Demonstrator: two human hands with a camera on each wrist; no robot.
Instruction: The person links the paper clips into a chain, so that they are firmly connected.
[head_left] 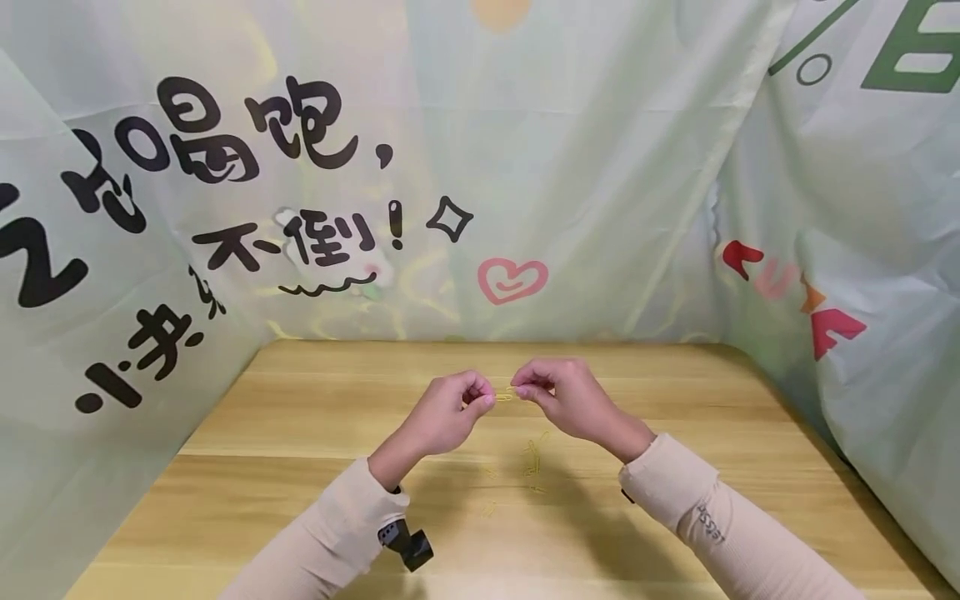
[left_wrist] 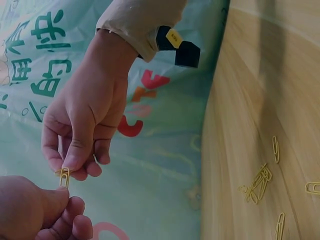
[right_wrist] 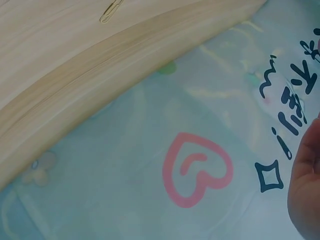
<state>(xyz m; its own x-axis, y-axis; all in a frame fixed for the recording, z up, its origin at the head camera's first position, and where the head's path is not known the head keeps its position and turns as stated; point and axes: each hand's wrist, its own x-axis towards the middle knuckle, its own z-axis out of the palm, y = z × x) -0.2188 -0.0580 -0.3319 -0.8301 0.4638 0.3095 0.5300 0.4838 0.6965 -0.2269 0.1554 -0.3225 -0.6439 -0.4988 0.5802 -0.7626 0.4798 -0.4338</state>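
Note:
Thumb and fingertips of my left hand (head_left: pixel 450 414) pinch a yellow paper clip (head_left: pixel 502 397), which spans the small gap between the hands. Facing it, my right hand (head_left: pixel 572 402) pinches yellow wire at the clip's other side with thumb and forefinger. Seen in the left wrist view, the paper clip (left_wrist: pixel 64 178) stands upright between both sets of fingertips, its ends partly covered. Whether it is one clip or two hooked together, I cannot tell. Both hands are raised over the wooden table (head_left: pixel 300 500). The right wrist view catches only part of a hand (right_wrist: pixel 306 185).
A small heap of yellow paper clips (left_wrist: pixel 258 185) lies on the table below the hands. Loose clips lie around it, one (left_wrist: pixel 276 149) beside the heap and another (left_wrist: pixel 280 227) nearer the view's lower edge. Printed cloth (head_left: pixel 600 208) hangs around the table's back and sides.

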